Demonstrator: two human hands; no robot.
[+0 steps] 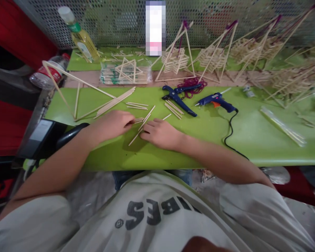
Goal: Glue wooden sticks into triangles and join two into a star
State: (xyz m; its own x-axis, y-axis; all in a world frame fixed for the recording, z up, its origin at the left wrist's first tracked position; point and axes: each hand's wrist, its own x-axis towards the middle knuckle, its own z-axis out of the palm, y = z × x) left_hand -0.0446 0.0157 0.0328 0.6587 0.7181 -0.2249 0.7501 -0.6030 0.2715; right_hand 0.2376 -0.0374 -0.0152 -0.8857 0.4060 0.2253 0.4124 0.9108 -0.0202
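Note:
My left hand (117,122) is closed, with the ends of several short wooden sticks (139,120) poking out past its fingertips. My right hand (162,133) rests low over the green table with curled fingers, pinching at a thin wooden stick (133,139) that slants between the hands. Its fingertips are partly hidden. Another stick (167,117) lies just behind the right knuckles. Short loose sticks (137,105) lie beyond the hands, and a bundle of long sticks (115,102) is beyond my left wrist.
Blue cutters (180,101) lie beside purple cord (191,87), left of a corded blue glue gun (216,101). Stick frames (175,61) line the back right. A triangular frame (76,82), a bottle of yellow liquid (81,40) and a bagged stick pack (107,75) stand left.

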